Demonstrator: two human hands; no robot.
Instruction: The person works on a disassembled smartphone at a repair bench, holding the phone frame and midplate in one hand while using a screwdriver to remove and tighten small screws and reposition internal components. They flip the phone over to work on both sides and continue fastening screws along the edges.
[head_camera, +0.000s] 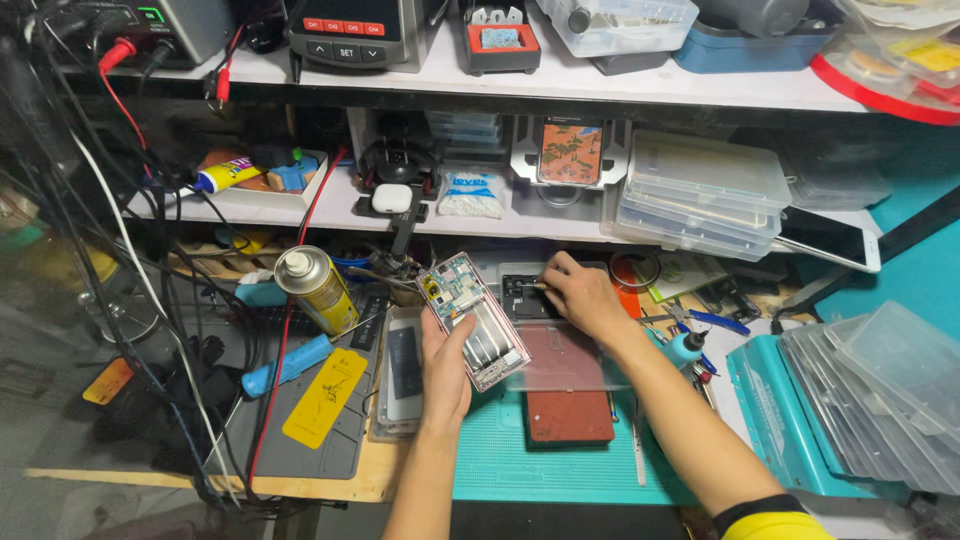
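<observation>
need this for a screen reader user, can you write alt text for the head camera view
Over a cluttered repair bench, the left hand holds an opened phone with its insides showing, while the right hand picks with thin tweezers at a small black tray behind it. A yellow spray can and a blue-handled tool lie to the left.

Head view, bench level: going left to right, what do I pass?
Orange tag → blue-handled tool → spray can → left hand holding the opened phone → right hand → blue-topped bottle → stack of clear plastic cases.
</observation>
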